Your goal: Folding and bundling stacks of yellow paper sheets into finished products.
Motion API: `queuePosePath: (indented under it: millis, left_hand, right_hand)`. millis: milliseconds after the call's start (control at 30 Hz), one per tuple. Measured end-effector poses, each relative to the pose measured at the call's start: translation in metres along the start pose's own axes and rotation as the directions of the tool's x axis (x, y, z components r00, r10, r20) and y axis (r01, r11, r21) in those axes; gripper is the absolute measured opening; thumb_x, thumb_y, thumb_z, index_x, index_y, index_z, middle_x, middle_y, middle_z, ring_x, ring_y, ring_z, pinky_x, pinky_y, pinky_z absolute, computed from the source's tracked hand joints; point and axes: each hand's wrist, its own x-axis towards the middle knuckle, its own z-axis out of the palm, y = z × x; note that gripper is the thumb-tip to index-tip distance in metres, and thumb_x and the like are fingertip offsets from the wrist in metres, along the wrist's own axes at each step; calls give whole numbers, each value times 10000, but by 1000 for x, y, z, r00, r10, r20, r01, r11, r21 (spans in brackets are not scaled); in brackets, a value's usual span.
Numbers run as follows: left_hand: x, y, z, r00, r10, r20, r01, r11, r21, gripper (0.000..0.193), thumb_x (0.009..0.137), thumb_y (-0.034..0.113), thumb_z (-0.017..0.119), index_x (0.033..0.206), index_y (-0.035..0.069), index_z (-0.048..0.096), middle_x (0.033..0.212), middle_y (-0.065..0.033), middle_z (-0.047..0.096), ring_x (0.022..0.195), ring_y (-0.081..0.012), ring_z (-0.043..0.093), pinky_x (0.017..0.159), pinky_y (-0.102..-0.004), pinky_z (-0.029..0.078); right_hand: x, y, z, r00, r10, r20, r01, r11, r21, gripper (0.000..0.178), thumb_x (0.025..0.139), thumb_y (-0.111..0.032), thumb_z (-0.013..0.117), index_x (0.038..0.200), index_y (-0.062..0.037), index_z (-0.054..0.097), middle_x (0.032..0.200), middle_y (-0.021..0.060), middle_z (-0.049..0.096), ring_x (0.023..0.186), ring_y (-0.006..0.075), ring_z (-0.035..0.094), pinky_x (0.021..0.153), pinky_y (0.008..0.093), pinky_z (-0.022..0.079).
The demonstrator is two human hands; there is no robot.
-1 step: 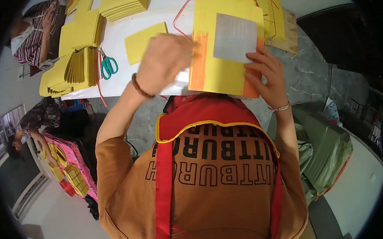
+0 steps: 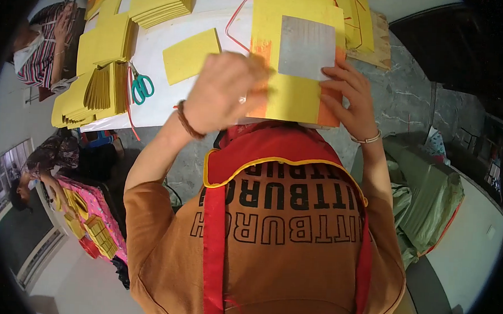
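Observation:
A tall yellow board [image 2: 296, 94] with a grey rectangular panel [image 2: 307, 46] lies at the front of the white table, its left and right edges coloured in orange bands. My left hand [image 2: 221, 88], curled and smeared by motion, is over the orange band along the left edge; its fingertips and anything in them are hidden. My right hand [image 2: 349, 94] rests with spread fingers on the right orange band and the panel's side. A loose yellow sheet [image 2: 191, 56] lies left of the board, beyond my left hand.
Scissors with green handles [image 2: 142, 89] lie beside piled yellow folded pieces [image 2: 102, 41]. A red cord [image 2: 229, 28] runs behind the board. More yellow pieces [image 2: 361, 27] sit at the far right. One person [image 2: 46, 44] sits at left; another [image 2: 55, 154] works at a pink-covered table [image 2: 106, 207].
My left hand has shifted right and slightly down, further over the orange band. My right hand stays in place on the board.

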Motion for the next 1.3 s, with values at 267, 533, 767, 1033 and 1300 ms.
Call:
queuePosePath:
  millis: [267, 533, 767, 1033, 1300]
  left_hand:
    - [6, 24, 14, 989, 100, 108, -103, 995, 21, 286, 759, 185, 641, 994, 29, 593, 874, -86, 560, 791, -247, 543, 672, -340, 444]
    - [14, 8, 9, 991, -46, 128, 79, 961, -266, 93, 814, 89, 582, 833, -2, 590, 720, -122, 546, 682, -279, 549, 592, -356, 460]
    - [15, 13, 4, 988, -117, 102, 142, 948, -286, 100, 833, 91, 566, 837, -7, 589, 696, -129, 537, 652, -290, 539, 583, -364, 450]
    - [10, 16, 16, 994, 94, 58, -85, 985, -149, 115, 759, 89, 615, 851, 21, 601, 761, -93, 570, 703, -248, 551, 619, -329, 465]
    - [4, 26, 20, 983, 173, 67, -175, 984, 17, 216, 696, 70, 639, 909, 41, 628, 900, -83, 585, 782, -235, 558, 680, -326, 466]
  right_hand:
    - [-2, 14, 9, 999, 46, -28, -36, 959, 282, 168, 821, -200, 583, 923, -91, 660, 1129, 37, 581, 1199, 258, 411, 993, 380, 292]
    - [-8, 26, 12, 998, 67, -13, -51, 854, 518, 413, 914, -348, 349, 1034, -60, 619, 1197, 77, 545, 1250, 266, 344, 1048, 386, 219]
    - [-8, 17, 10, 998, 25, -63, 8, 882, 471, 343, 788, -115, 589, 1128, -73, 567, 1247, 72, 517, 1278, 269, 342, 1045, 393, 250]
    - [-10, 22, 16, 994, 75, -77, -32, 888, 458, 342, 755, -6, 584, 1090, -73, 590, 1225, 71, 535, 1264, 266, 368, 1044, 378, 273]
    - [-15, 29, 17, 990, 17, -137, 52, 873, 484, 292, 720, 45, 557, 967, -88, 640, 1221, 53, 538, 1279, 263, 347, 1046, 382, 275]
